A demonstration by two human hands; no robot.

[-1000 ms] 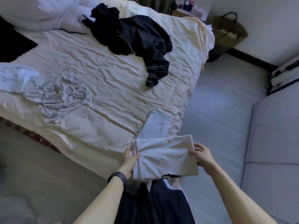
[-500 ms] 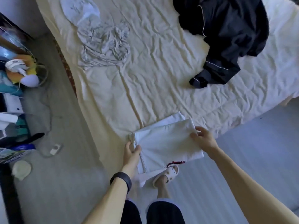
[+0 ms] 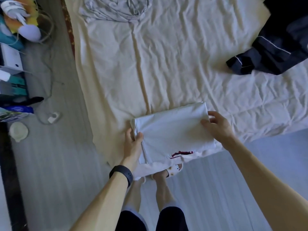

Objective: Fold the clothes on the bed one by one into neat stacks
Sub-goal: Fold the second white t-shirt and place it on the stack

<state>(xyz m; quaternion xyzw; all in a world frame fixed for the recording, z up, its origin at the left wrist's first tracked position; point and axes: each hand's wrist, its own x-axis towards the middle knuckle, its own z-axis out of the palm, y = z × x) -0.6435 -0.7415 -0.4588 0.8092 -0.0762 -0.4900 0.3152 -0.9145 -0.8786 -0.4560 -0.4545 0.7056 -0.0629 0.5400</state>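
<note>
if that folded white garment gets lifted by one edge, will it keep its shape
Probably not: the white garment is likely floppy, since its lower layer sags off the bed edge. It seems light: the left hand and right hand hold it by pinches alone.

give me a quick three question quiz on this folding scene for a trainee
1. True or false: the white folded garment lies in the middle of the bed.
2. Which wrist wears the black wristband? A) left B) right C) neither
3. Short answer: how many other garments lie on the bed, and what colours?
Key: 1. False: it sits at the near edge, gripped by the left hand and right hand. 2. A. 3. Two: a dark garment with pale piping and a grey garment.
</note>
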